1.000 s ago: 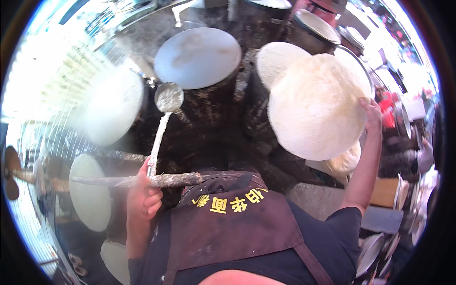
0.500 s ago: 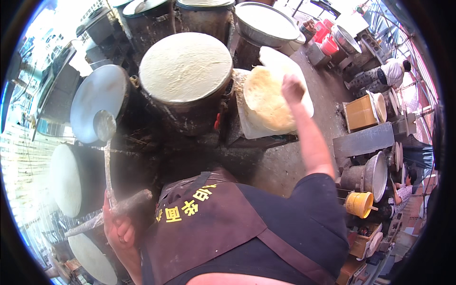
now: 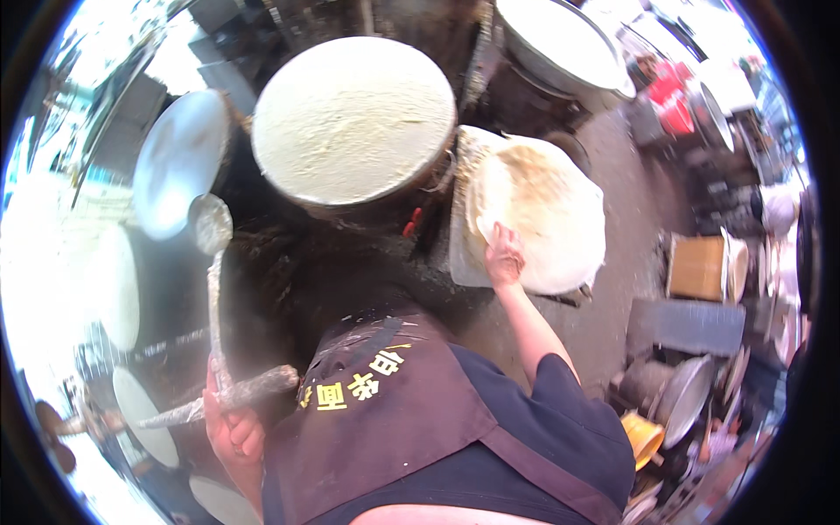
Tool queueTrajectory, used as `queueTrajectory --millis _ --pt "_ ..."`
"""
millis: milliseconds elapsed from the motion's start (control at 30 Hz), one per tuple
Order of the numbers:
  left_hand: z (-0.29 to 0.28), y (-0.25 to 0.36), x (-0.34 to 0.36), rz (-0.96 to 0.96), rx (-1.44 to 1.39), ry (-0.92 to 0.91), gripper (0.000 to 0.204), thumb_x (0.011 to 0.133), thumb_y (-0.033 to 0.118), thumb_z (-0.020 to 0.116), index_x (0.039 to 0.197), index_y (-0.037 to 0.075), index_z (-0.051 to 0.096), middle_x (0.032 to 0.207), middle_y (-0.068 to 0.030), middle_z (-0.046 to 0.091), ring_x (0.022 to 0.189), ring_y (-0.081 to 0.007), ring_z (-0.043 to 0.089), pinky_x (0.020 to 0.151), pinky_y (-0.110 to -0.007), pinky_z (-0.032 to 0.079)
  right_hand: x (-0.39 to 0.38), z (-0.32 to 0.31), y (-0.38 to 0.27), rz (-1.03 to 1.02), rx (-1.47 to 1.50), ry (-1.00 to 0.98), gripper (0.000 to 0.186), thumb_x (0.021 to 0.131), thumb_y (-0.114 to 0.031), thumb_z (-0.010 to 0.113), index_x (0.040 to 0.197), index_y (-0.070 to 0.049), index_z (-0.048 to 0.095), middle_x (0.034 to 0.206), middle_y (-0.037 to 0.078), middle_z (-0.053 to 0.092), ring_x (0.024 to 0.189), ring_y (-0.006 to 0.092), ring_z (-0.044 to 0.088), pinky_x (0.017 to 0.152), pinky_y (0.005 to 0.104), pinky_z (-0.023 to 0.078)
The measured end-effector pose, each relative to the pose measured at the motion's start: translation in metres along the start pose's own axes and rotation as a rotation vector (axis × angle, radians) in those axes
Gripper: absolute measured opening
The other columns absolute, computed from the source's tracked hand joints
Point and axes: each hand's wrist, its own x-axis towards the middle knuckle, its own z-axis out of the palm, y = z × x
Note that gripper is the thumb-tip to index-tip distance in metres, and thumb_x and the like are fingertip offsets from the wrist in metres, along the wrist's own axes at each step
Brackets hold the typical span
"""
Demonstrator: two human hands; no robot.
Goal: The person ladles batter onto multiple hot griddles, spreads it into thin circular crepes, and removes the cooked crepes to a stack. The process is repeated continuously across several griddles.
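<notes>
Pale, creamy dough colour fills the head view: a thin sheet (image 3: 560,223) lies on a low support at the person's right. The right hand (image 3: 505,255) touches its near left part, with fingers close together; I cannot tell whether this grip pinches the sheet or only presses it. The left hand (image 3: 234,433) is closed around a long ladle (image 3: 211,226) and a tapered stick (image 3: 262,385), which cross at the palm.

In my judgement, the sheet could tear or fold if the fingers pull at one small place, because it seems soft and thin. The ladle could drip or turn, since one grip carries two tools. Sleeve or forearm might also touch the near round griddle (image 3: 354,122), if the body leans too far.

About materials: this griddle has a wrinkled, cream-coloured layer; the farther griddle (image 3: 179,162) looks smooth and greyish blue. The ladle has a round bowl and crusted handle. The stick looks rough, like wood, and narrows to a pale end.
</notes>
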Motion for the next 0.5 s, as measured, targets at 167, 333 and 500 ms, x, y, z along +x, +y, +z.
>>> queueTrajectory --millis 167,333,500 --pt "-0.027 -0.013 -0.015 0.028 -0.030 -0.046 0.053 0.103 0.037 0.037 0.151 0.030 0.016 0.065 -0.0005 0.037 0.040 -0.0060 0.030 0.028 -0.020 0.032 0.004 -0.043 -0.047 -0.150 0.071 -0.094 0.045 0.076 -0.011 0.068 0.120 -0.008 0.056 0.105 0.016 0.060 0.098 0.0358 0.057 0.086 0.0432 0.047" --pt "-0.058 -0.031 -0.041 0.072 -0.080 -0.060 0.053 0.104 0.031 0.037 0.151 0.030 0.014 0.068 -0.0035 0.040 0.041 -0.0069 0.033 0.029 -0.019 0.030 -0.018 -0.043 -0.103 -0.268 0.568 -0.556 0.030 0.079 -0.008 0.066 0.109 -0.004 0.063 0.094 0.015 0.062 0.083 0.0298 0.062 0.079 0.0360 0.051" --pt "-0.079 -0.054 -0.084 0.132 -0.183 0.162 0.058 0.100 0.008 0.029 0.151 0.032 0.017 0.056 0.0019 0.026 0.033 -0.0079 0.022 0.025 -0.022 0.022 -0.058 -0.026 -0.159 -0.660 0.676 -0.737 0.020 0.082 -0.011 0.064 0.101 -0.004 0.065 0.083 0.013 0.063 0.076 0.0271 0.063 0.070 0.0351 0.051"
